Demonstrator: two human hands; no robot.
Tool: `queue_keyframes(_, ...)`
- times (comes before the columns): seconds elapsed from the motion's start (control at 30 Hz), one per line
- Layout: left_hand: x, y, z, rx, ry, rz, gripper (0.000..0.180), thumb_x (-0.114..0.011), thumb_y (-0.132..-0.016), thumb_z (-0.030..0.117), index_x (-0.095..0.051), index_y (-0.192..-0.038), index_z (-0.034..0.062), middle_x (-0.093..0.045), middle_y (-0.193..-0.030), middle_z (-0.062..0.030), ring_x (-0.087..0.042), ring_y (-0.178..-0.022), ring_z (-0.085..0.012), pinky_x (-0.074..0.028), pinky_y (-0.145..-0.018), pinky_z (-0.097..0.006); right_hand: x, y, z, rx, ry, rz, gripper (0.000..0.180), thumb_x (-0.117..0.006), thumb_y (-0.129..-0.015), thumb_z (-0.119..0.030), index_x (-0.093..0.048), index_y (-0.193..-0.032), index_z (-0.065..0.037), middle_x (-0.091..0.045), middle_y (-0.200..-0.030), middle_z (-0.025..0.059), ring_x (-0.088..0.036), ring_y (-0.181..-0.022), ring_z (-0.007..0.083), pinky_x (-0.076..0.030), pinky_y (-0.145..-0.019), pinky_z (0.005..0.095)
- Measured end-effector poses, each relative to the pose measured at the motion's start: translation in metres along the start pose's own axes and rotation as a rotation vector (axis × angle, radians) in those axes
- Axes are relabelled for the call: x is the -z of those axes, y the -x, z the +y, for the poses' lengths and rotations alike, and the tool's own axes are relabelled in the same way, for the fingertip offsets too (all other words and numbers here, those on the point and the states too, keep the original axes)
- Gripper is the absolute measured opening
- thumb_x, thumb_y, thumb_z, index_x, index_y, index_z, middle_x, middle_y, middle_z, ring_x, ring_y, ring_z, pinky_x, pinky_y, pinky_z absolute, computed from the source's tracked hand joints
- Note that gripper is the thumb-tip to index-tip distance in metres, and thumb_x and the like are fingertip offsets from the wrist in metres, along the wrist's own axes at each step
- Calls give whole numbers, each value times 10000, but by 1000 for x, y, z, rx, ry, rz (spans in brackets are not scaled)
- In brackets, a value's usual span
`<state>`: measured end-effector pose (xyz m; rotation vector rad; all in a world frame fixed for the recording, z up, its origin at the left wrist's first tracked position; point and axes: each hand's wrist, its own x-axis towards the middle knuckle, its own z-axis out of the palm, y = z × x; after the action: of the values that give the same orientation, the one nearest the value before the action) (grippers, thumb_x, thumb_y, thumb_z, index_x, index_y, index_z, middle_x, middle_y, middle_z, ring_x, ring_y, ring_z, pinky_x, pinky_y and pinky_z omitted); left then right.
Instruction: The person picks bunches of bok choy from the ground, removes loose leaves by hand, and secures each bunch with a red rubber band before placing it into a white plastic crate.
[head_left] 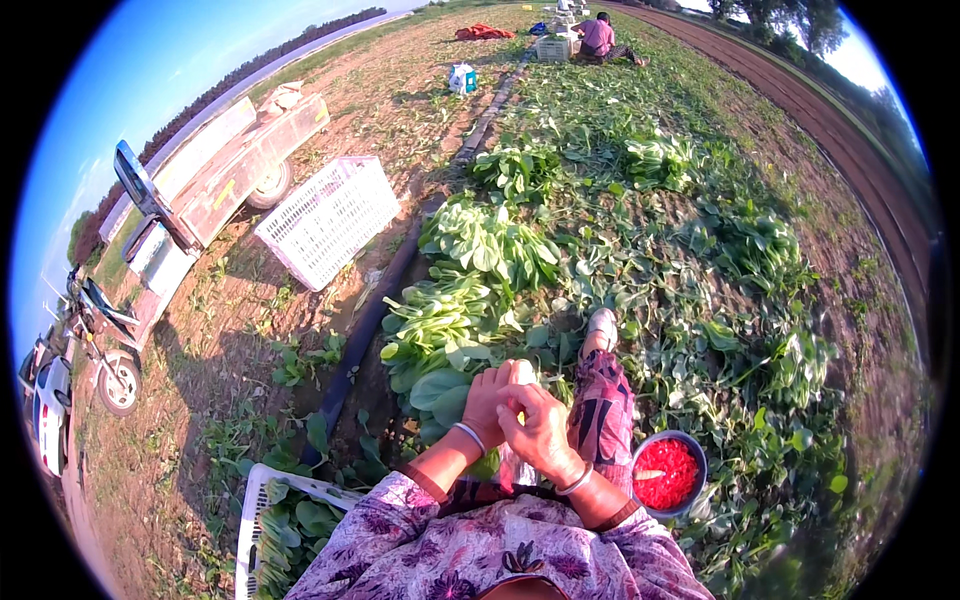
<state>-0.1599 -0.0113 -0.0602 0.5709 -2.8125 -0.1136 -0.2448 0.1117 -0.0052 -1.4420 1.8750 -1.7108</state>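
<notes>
A leafy green bunch is being gripped near the lap by the left hand and right hand, both curled shut, left of a bowl of red bands.

Sunlit field, blue sky, tree line, parked cart.

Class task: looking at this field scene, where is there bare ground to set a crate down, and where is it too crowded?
Bare soil lies between the upturned white crate and the cart, left of the dark hose. Right of the hose is crowded: piled greens, both hands, the bowl of red bands.
</notes>
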Motion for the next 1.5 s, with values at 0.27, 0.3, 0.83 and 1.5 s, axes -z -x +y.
queue_keyframes(0.27, 6, -3, -8, 70, 155, 111, 650, -768, -683, 322, -497, -1224, 84, -580, -1130, -147, -588, -978, -365, -475, -858, -450, 62, 72, -25, -326, -326, -103, 257, -721, -863, -70, -631, -1095, -6, -569, -722, -39, -480, -624, 35, -407, -560, 215)
queue_keyframes(0.3, 6, -6, -15, 71, 151, 118, 627, -777, -685, 326, -499, -1203, 108, -587, -1083, -135, -594, -958, -364, -483, -836, -453, 71, 83, -29, -385, -408, -114, 278, -725, -868, -72, -619, -1117, -5, -579, -753, -38, -488, -649, 36, -411, -585, 210)
queue_keyframes(0.83, 28, 17, -14, -53, 44, 317, 656, -712, -769, 273, -473, -1346, 73, -579, -1268, -149, -581, -1050, -371, -462, -889, -483, 16, 25, -4, -121, -757, -192, 80, -743, -877, -72, -689, -923, -35, -655, -887, 5, -596, -884, 100, -481, -831, 273)
queue_keyframes(1.5, 17, -19, -9, -35, -59, 106, 842, -763, -647, 488, -464, -1353, 142, -562, -1280, -102, -570, -1144, -284, -252, -1059, -560, 86, 64, 50, -564, -1013, -205, 115, -714, -923, -129, -710, -923, -14, -693, -867, 13, -623, -805, 88, -500, -771, 248)
